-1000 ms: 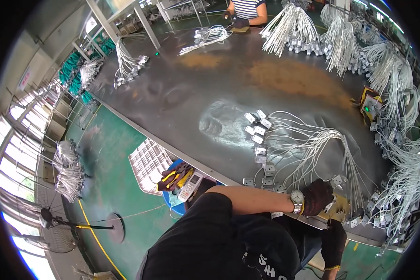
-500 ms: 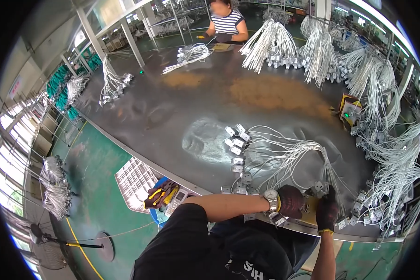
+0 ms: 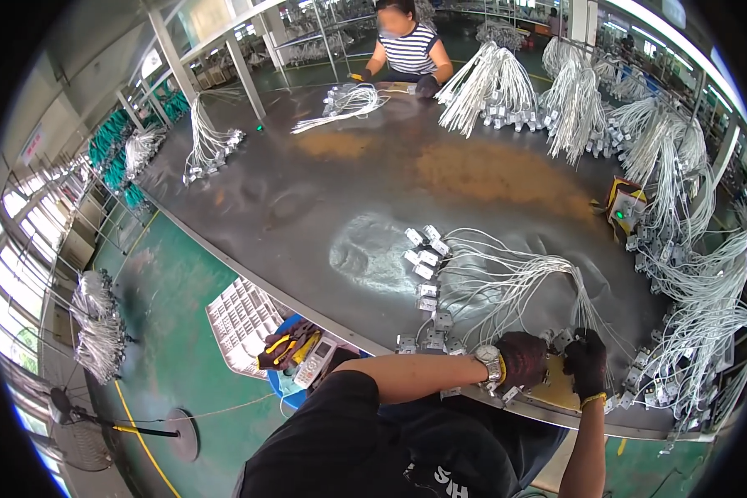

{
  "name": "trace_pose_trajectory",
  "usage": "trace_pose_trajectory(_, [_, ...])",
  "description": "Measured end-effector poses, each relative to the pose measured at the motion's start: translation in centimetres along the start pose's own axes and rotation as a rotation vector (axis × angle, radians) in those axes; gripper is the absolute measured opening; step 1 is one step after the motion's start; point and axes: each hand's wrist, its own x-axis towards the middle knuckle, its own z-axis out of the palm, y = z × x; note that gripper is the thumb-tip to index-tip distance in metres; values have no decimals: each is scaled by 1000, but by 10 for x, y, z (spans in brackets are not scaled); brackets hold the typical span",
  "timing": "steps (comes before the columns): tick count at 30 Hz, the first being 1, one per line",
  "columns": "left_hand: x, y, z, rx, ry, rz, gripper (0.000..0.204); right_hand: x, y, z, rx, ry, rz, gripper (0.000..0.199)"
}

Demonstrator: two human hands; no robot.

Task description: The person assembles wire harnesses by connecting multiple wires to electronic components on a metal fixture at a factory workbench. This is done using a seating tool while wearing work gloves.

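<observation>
Both my hands wear dark gloves and work close together at the table's near edge. My left hand [image 3: 523, 358], with a watch at the wrist, is curled with knuckles up; what its fingers hold is hidden. Facing it, my right hand [image 3: 586, 365] is closed, its fingertips at a small grey metal-cased cable connector [image 3: 563, 339] between the hands. Beneath them lies a yellowish-brown board [image 3: 563, 388]. A fanned bundle of thin white cables [image 3: 548, 270] stretches from beside my right hand to the left, ending in several metal connectors [image 3: 426, 264].
Heaps of white cables [image 3: 705, 282] line the table's right side. A co-worker [image 3: 408, 54] sits across the dark metal table [image 3: 290, 216], near another cable bundle [image 3: 358, 101]. Left of me, a white crate [image 3: 245, 324] and a blue tub [image 3: 278, 386] stand below the table's edge.
My right hand has shifted slightly up, its fingers now curled at the connector. My left hand stays nearly in place. The co-worker's hand has moved right; the whole view has shifted slightly.
</observation>
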Motion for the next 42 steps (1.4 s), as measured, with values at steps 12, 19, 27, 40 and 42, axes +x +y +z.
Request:
trace_pose_trajectory(12, [-10,17,25,88,192,209,16,-89,4,-4,264,51,58,9])
trace_pose_trajectory(19, [-3,5,-4,197,80,209,26,-76,-9,14,128,43,88,13])
trace_pose_trajectory(27, [10,-2,25,271,92,322,44,-93,-10,9,-65,107,98,15])
trace_pose_trajectory(40, [9,-6,28,281,77,290,38,-103,0,25,-92,155,42,16])
trace_pose_trajectory(42, [7,-6,27,246,105,297,38,-103,-2,24,-186,157,-19,16])
